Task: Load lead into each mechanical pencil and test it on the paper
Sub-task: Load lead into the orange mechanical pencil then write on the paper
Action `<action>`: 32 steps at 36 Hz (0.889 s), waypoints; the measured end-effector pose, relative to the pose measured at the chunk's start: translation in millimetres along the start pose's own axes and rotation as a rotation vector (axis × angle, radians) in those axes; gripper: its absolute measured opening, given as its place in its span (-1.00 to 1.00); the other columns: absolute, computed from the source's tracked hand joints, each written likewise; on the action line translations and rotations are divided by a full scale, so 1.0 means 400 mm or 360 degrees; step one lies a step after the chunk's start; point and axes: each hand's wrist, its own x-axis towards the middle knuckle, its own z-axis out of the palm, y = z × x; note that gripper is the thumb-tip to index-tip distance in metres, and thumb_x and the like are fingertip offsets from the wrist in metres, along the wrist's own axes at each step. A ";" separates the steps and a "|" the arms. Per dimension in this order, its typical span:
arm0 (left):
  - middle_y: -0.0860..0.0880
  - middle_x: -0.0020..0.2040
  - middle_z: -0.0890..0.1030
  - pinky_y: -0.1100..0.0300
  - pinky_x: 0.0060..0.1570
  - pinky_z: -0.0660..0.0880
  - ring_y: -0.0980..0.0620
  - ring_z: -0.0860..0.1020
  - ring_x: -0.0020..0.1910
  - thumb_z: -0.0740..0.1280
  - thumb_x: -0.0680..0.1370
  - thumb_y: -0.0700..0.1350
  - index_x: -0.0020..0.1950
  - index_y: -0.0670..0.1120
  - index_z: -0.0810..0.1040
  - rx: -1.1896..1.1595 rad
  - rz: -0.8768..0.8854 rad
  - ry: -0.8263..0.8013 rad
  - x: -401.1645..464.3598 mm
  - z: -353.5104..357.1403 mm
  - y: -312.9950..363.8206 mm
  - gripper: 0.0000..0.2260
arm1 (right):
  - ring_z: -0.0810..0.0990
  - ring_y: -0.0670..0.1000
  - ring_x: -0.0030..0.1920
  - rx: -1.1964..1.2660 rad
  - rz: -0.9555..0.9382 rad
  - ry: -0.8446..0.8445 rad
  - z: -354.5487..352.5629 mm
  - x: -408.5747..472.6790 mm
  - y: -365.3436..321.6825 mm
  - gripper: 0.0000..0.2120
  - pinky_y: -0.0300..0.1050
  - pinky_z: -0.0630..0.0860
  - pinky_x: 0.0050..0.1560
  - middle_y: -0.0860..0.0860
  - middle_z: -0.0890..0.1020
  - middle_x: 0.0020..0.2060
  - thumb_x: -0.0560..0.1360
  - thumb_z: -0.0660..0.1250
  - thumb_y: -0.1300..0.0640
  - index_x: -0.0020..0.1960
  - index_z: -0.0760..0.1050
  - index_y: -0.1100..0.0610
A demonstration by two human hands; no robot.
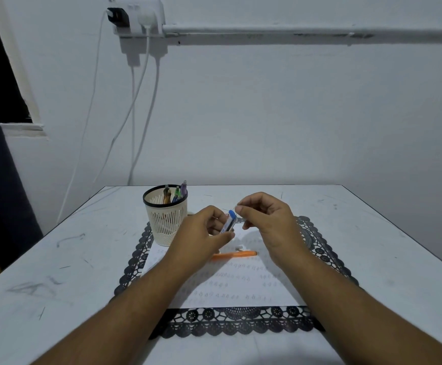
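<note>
The left hand [201, 233] grips a blue-capped lead case [229, 222] tilted above the paper [230, 283]; the right hand [264, 219] pinches a thin lead [234, 206] at its mouth. An orange mechanical pencil [234, 255] lies on the paper. Far left, a cream mesh pen cup [165, 219] holds several pencils [176, 193].

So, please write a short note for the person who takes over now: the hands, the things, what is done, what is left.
Left hand holds the blue-capped lead tube.
Right hand pinches a thin lead just above the tube.
Orange pencil lies on the paper, a small pale piece beside it.
More pencils stand in the basket.
Done: the paper already bears rows of marks.
Left: load this lead, test, then see to the basket's pencils.
</note>
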 end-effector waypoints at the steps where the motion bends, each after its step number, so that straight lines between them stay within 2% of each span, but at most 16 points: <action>1: -0.01 -0.17 0.71 -0.07 -0.20 0.68 -0.04 0.68 -0.19 0.55 0.50 -0.16 -0.01 0.00 0.60 -0.0018 -0.0001 0.0004 0.000 0.001 -0.001 -0.82 | 0.63 0.02 -0.19 0.0003 0.0004 -0.0011 0.000 0.000 -0.001 -0.93 -0.03 0.62 -0.12 0.11 0.71 -0.17 0.51 0.49 0.30 -0.12 0.68 0.17; 4: 0.02 -0.19 0.70 -0.11 -0.17 0.67 -0.02 0.67 -0.19 0.56 0.49 -0.13 -0.01 0.03 0.59 0.0006 0.0020 0.0027 0.001 0.003 -0.006 -0.82 | 0.64 0.02 -0.18 0.0016 0.0003 -0.0017 -0.001 0.001 0.000 -0.96 -0.03 0.62 -0.12 0.17 0.70 -0.16 0.50 0.50 0.30 -0.11 0.65 0.23; 8: 0.10 -0.17 0.69 0.01 -0.13 0.68 0.13 0.66 -0.20 0.55 0.50 -0.12 0.00 0.06 0.59 0.0086 0.0061 0.0037 0.000 0.006 -0.005 -0.81 | 0.62 -0.02 -0.20 0.0027 0.0016 0.0006 -0.003 0.002 0.001 -0.94 0.00 0.62 -0.06 0.07 0.68 -0.22 0.52 0.50 0.25 -0.10 0.66 0.23; 14: 0.12 -0.18 0.69 0.01 -0.13 0.68 0.15 0.65 -0.21 0.55 0.51 -0.09 0.00 0.09 0.58 0.0118 0.0059 0.0065 0.002 0.007 -0.005 -0.81 | 0.64 0.01 -0.16 0.0013 0.0025 0.0087 -0.005 0.003 -0.002 -0.94 0.08 0.63 -0.01 0.07 0.74 -0.14 0.55 0.49 0.22 -0.09 0.73 0.11; 22: 0.12 -0.16 0.71 -0.01 -0.13 0.68 0.13 0.67 -0.20 0.55 0.52 -0.07 0.06 0.12 0.57 0.0116 0.0038 0.0075 0.003 0.009 -0.007 -0.78 | 0.74 -0.02 -0.10 0.0034 0.0030 0.0160 -0.005 -0.002 -0.014 -0.90 -0.05 0.64 -0.09 0.06 0.77 -0.14 0.59 0.41 0.27 0.03 0.70 0.14; 26: 0.12 -0.15 0.72 0.00 -0.10 0.68 0.13 0.67 -0.23 0.55 0.51 -0.07 0.13 0.09 0.58 0.0124 0.0051 0.0077 0.003 0.010 -0.008 -0.75 | 0.71 -0.06 -0.15 0.0084 0.0016 0.0194 -0.004 0.000 -0.018 -0.94 -0.14 0.64 -0.17 0.10 0.77 -0.14 0.58 0.42 0.31 0.01 0.67 0.22; 32: 0.13 -0.13 0.71 0.02 -0.09 0.68 0.17 0.68 -0.18 0.55 0.51 -0.05 0.17 0.07 0.62 0.0198 0.0065 0.0105 0.003 0.012 -0.011 -0.73 | 0.69 -0.03 -0.15 0.0207 0.0015 0.0237 -0.006 0.000 -0.025 -0.93 -0.15 0.64 -0.22 0.15 0.76 -0.13 0.58 0.42 0.30 0.03 0.61 0.31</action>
